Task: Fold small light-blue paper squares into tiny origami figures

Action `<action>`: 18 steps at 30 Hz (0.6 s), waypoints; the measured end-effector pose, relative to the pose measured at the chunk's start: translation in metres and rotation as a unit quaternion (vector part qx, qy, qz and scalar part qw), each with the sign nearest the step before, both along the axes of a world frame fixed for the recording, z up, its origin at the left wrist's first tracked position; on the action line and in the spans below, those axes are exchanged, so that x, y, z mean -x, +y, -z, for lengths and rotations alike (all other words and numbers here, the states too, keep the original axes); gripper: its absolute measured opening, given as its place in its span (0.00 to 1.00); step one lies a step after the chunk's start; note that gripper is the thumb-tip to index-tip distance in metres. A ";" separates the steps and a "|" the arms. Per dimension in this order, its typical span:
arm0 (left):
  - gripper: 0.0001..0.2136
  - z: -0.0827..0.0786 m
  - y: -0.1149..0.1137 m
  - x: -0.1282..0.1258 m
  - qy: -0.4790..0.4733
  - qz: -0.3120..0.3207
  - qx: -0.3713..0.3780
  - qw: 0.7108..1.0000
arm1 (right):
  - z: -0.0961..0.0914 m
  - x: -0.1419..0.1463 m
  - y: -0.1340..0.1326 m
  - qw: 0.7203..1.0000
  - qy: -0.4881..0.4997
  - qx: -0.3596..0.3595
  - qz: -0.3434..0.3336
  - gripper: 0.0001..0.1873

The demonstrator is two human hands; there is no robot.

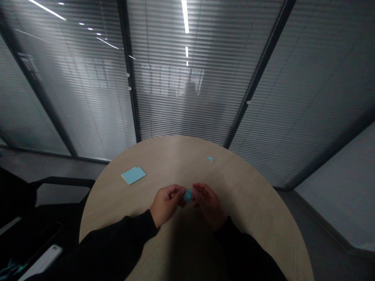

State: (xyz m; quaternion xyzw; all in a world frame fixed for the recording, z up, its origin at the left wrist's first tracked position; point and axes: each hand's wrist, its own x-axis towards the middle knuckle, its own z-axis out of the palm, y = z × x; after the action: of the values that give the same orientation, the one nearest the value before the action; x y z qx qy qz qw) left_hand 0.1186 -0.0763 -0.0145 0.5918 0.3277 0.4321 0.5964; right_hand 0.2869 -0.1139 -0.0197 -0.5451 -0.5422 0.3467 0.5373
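Between my two hands, above the near middle of the table, is a small piece of blue paper [188,195]. My left hand [167,203] pinches its left side between thumb and fingers. At its right side, the fingers of my right hand [208,205] are closed on the paper. The hands cover most of its edges, so its exact folds cannot be made out. To the left lies a stack of light blue paper sheets [134,175]. Farther off to the right sits a small blue folded paper piece [210,159].
The round wooden table [175,156] spreads under my arms. Glass partitions with blinds [190,113] stand close behind its far edge. A black chair [63,180] is at the left, with a white phone [43,261] near the lower left corner.
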 end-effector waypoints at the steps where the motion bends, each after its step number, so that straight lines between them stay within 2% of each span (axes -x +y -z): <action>1: 0.18 0.000 -0.001 0.000 0.004 0.001 -0.002 1.000 | 0.001 0.000 0.001 0.998 0.020 0.035 -0.037 0.23; 4: 0.18 0.000 -0.003 0.000 0.018 0.006 -0.012 1.000 | 0.002 0.000 0.000 0.994 0.024 0.066 -0.085 0.21; 11: 0.17 0.006 -0.002 0.002 0.058 0.011 -0.025 0.998 | -0.003 0.001 -0.002 0.994 0.023 0.072 -0.078 0.19; 18: 0.17 0.001 -0.002 0.002 0.037 0.041 -0.012 0.998 | 0.000 -0.002 0.000 0.991 0.038 0.076 -0.100 0.18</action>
State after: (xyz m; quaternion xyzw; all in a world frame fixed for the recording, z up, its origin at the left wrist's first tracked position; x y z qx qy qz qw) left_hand 0.1162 -0.0781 -0.0156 0.6277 0.3196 0.3887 0.5939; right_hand 0.2892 -0.1135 -0.0202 -0.5140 -0.5447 0.4595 0.4774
